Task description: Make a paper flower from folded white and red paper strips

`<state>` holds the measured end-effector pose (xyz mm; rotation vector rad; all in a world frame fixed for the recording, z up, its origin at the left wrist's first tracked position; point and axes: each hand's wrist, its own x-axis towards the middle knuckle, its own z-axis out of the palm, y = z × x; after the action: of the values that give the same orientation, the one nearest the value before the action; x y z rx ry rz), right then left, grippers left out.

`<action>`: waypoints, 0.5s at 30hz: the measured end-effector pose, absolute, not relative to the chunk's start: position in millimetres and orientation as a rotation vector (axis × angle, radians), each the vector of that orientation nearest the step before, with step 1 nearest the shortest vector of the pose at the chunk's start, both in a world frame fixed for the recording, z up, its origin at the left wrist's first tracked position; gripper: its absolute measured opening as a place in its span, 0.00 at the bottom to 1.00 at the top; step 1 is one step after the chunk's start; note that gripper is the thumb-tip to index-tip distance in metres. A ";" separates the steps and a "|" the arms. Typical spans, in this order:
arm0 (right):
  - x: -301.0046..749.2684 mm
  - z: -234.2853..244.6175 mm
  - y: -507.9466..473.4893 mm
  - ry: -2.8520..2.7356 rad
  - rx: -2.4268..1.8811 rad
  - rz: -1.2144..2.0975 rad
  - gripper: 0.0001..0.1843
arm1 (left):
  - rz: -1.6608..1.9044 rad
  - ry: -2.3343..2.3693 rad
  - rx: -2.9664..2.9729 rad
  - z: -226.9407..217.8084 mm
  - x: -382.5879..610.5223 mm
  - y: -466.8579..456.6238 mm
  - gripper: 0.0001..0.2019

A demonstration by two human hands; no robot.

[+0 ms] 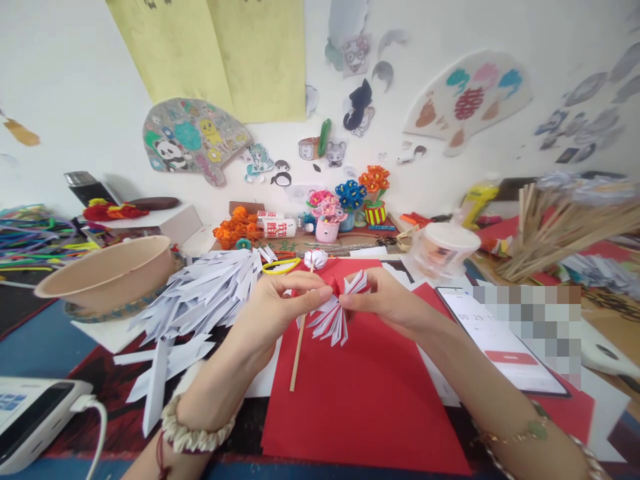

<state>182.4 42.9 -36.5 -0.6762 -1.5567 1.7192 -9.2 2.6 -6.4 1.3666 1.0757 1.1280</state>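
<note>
My left hand [280,303] is closed, thumb and forefinger pinching a pleated red and white paper piece [331,323] at its red middle. From the other side, my right hand [383,300] pinches the same piece, whose white-edged folds fan out below and to the upper right. A thin wooden stick [299,353] with a crumpled white paper ball [316,259] at its top passes behind my left fingers. Whether those fingers also grip the stick, I cannot tell. Beneath both hands lie red paper sheets [370,407].
Folded white paper strips [195,293] are heaped at left beside a beige bowl [105,273]. Yellow-handled scissors [281,267] lie behind my left hand. At right are a phone [500,340], a lidded plastic tub [447,247] and bundled wooden sticks [555,233]. Small flower pots [327,230] line the wall.
</note>
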 end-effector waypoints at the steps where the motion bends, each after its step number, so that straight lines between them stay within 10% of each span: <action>1: 182.4 -37.2 43.3 -1.557 -0.679 1.712 0.14 | 1.120 1.066 1.359 -6.6 -8.2 2.4 0.06; 15: 182.1 -36.7 43.0 -1.570 -0.727 1.739 0.17 | 1.213 1.090 1.436 -3.7 -4.0 -1.4 0.08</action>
<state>182.1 43.0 -36.7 -0.7271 -1.5695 1.7389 -4.0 -1.4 -3.7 1.4363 1.0900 1.2130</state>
